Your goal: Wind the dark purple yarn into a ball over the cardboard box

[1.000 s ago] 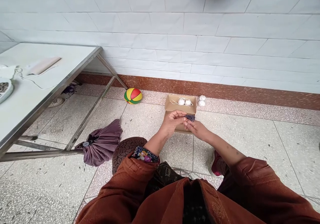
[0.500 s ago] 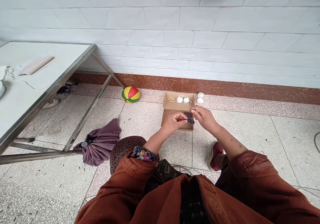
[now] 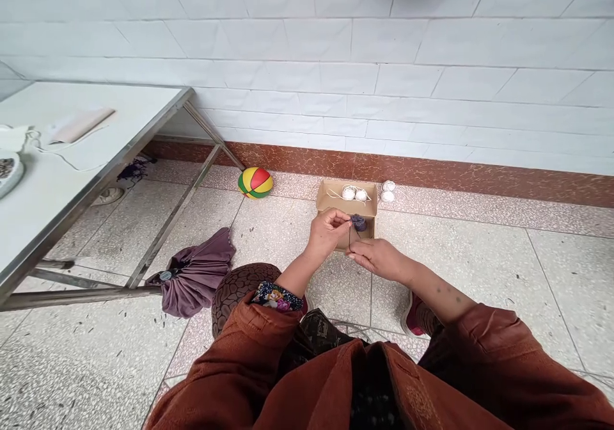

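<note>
My left hand (image 3: pixel 328 228) pinches a small bundle of dark purple yarn (image 3: pixel 355 219) between thumb and fingertips, over the open cardboard box (image 3: pixel 327 205) on the floor. A dark strand runs down from the bundle to my right hand (image 3: pixel 377 258), whose closed fingers grip it just below and to the right. More purple yarn shows right behind the bundle, and I cannot tell where one ends and the other begins. Two white yarn balls (image 3: pixel 354 192) with loose ends rest on the box's raised lid side. Other white yarn balls (image 3: pixel 387 191) lie beside it on the right.
A striped ball (image 3: pixel 256 182) sits by the wall's brown skirting (image 3: pixel 297 160). To the left stands a metal-framed table (image 3: pixel 158 107) holding a folded pale item (image 3: pixel 82 125) and a bowl (image 3: pixel 10 173). A purple folded umbrella-like cloth (image 3: pixel 201 270) lies near my knee.
My right hand has moved down and slightly left, drawing the strand below the bundle. My left hand has shifted a little left and up, still pinching the yarn. The view has shifted slightly.
</note>
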`<control>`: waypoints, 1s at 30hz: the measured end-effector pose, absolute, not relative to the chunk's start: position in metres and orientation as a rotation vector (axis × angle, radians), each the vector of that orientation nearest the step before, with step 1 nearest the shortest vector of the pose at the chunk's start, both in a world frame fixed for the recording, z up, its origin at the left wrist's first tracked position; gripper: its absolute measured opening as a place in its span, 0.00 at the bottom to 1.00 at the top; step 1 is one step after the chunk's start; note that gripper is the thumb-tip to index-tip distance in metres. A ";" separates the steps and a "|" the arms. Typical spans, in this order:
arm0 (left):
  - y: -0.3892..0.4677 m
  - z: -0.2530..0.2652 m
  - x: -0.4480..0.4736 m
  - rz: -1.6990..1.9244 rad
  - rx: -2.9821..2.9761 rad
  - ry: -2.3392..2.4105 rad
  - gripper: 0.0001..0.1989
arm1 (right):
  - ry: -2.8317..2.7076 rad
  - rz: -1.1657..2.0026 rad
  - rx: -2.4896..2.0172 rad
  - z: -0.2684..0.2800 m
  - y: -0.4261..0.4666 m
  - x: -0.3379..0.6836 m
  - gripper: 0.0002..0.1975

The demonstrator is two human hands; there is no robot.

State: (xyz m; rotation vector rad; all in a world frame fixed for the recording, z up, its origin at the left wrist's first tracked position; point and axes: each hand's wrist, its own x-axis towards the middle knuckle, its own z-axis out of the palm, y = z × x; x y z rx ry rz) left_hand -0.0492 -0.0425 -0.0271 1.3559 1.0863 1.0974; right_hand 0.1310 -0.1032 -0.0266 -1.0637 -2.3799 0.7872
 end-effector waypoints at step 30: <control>-0.050 -0.046 -0.042 0.799 1.212 0.939 0.11 | -1.794 0.901 -1.305 -0.011 -0.067 0.154 0.17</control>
